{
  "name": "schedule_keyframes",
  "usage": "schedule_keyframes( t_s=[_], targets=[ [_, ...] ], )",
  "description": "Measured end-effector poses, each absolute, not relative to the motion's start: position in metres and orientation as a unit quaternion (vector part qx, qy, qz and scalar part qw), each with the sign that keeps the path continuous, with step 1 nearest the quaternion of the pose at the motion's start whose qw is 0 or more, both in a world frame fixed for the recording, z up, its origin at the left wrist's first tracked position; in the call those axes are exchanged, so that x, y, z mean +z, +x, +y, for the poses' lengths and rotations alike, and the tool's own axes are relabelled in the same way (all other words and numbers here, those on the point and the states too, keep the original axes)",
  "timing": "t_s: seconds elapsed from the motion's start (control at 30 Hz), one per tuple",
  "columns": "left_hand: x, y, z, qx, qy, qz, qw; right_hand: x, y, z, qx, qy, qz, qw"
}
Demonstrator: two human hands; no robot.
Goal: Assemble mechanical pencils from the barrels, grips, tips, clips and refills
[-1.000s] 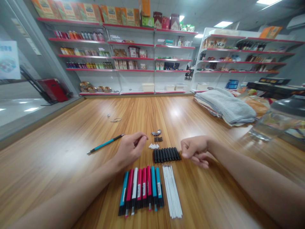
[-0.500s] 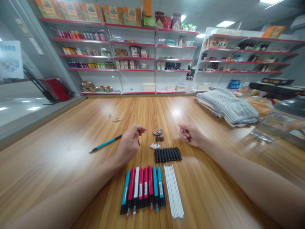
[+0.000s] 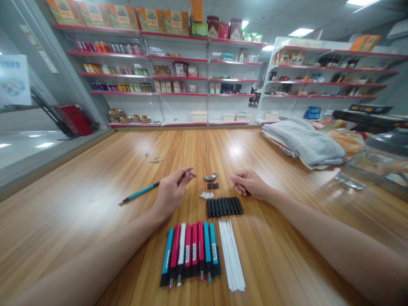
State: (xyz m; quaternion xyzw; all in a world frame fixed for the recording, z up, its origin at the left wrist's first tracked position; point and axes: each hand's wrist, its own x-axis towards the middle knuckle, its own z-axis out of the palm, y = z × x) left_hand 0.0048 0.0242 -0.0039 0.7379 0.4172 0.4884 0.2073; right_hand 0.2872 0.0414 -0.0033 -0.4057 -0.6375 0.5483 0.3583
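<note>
My left hand (image 3: 172,190) is closed, with a small pale piece (image 3: 187,173) pinched between thumb and fingers; its exact kind is too small to tell. Beside that hand is a blue-and-black pen (image 3: 139,194), one end hidden by the hand. My right hand (image 3: 250,183) is curled shut, and whatever its fingertips hold does not show. Between the hands are small silver parts (image 3: 210,177), dark springs (image 3: 213,186) and small white parts (image 3: 207,195). Nearer lie a row of black grips (image 3: 225,207), several coloured pen barrels (image 3: 194,246) and white refills (image 3: 231,257).
Folded striped cloth (image 3: 306,142) lies at the right, with a clear water container (image 3: 366,161) nearer. A thin loop (image 3: 157,160) and a tiny shiny piece (image 3: 146,154) lie at the far left of the wooden table (image 3: 105,170). Stocked shelves (image 3: 178,78) stand behind.
My right hand has moved left, toward the small parts. My left hand has shifted slightly left and turned, so the pale piece in its fingers now shows.
</note>
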Motion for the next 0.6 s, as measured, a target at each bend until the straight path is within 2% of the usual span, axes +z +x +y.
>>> schedule_keyframes(
  t_s=[0.23, 0.3, 0.47, 0.6],
  targets=[
    [0.007, 0.005, 0.017, 0.537, 0.731, 0.421, 0.031, -0.006, 0.284, 0.04, 0.495, -0.43, -0.664, 0.358],
    [0.007, 0.007, 0.015, 0.543, 0.725, 0.421, 0.049, -0.006, 0.283, 0.039, 0.486, -0.43, -0.67, 0.36],
    [-0.001, 0.008, 0.017, 0.551, 0.702, 0.415, 0.177, -0.005, 0.281, 0.038, 0.451, -0.435, -0.691, 0.361],
    [-0.004, 0.009, 0.017, 0.519, 0.72, 0.41, 0.212, -0.005, 0.28, 0.037, 0.324, -0.443, -0.743, 0.384]
  ],
)
